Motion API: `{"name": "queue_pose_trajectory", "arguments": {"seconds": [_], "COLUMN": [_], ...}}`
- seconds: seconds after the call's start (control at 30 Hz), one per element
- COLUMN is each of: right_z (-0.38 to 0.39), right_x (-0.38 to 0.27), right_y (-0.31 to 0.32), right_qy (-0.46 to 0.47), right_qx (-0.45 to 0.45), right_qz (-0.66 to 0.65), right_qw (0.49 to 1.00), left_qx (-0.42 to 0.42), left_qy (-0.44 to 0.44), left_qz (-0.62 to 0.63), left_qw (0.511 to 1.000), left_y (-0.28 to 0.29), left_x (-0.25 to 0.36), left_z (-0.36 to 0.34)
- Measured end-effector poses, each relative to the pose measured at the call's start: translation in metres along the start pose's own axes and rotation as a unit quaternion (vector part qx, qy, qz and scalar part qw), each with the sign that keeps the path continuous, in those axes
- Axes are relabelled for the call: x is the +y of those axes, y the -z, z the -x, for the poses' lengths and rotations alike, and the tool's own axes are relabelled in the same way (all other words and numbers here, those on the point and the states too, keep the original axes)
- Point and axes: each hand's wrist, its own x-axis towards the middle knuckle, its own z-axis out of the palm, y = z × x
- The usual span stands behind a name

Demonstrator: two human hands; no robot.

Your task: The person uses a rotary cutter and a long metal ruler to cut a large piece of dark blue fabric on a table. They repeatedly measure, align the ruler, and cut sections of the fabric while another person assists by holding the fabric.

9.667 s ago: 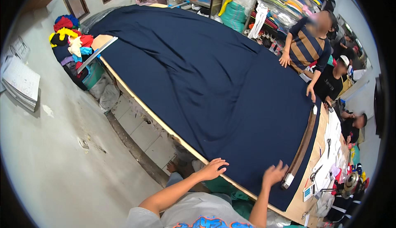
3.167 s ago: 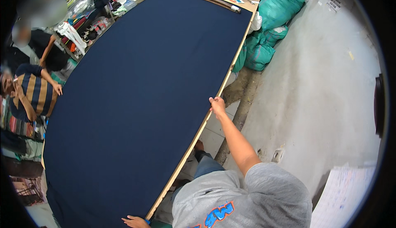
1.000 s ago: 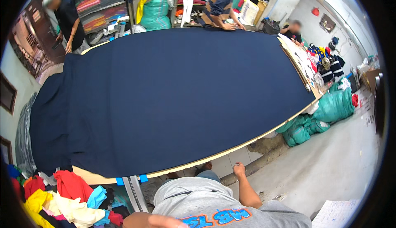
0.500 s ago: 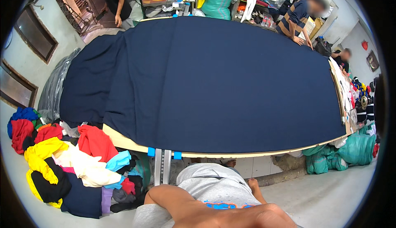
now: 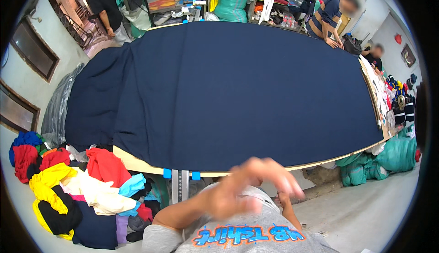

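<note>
My left hand is raised in front of my chest, smeared by motion. Its fingers arch out to the right, apart from the thumb, and nothing shows in them. Down by my right side is my right forearm; its hand is small in view and partly behind the left fingers, so its fingers cannot be made out. Beyond both hands a large dark navy cloth covers the table, smooth in the middle and right, with folds and wrinkles on the left. Neither hand appears to touch it.
Heaped clothes lie at the lower left. A metal rail with blue ends meets the table's near edge. Green sacks sit at the right. One person stands far left; another leans at the far right corner.
My left arm has swung up, bringing its hand into view above my chest. At the far left, the person has come further into view. The cloth looks the same.
</note>
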Motion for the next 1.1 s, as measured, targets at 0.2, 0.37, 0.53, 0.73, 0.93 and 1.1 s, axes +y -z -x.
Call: {"name": "queue_pose_trajectory", "arguments": {"seconds": [0.2,0.37,0.53,0.73,0.93,1.1], "right_z": [0.024,0.019,0.011,0.021,-0.027,0.048], "right_x": [-0.021,0.018,0.016,-0.010,0.002,-0.051], "right_y": [-0.008,0.004,-0.001,-0.027,-0.026,-0.038], "right_qy": [0.010,-0.026,-0.032,-0.001,0.095,0.107], "right_qx": [-0.037,-0.016,-0.047,-0.045,0.013,0.095], "right_qz": [0.010,-0.008,0.055,0.050,0.138,0.227], "right_qw": [0.999,1.000,0.997,0.998,0.986,0.963], "left_qx": [0.172,0.335,0.353,0.317,0.361,0.373], "left_qy": [0.341,0.208,0.306,0.340,0.290,0.198], "left_qz": [-0.495,-0.680,-0.750,-0.767,-0.741,-0.801], "left_qw": [0.781,0.618,0.467,0.442,0.486,0.425], "left_y": [0.180,0.221,0.235,0.236,0.240,0.244], "left_x": [-0.085,-0.122,-0.115,-0.120,-0.142,-0.131], "left_z": [0.147,0.257,0.325,0.319,0.331,0.325]}}
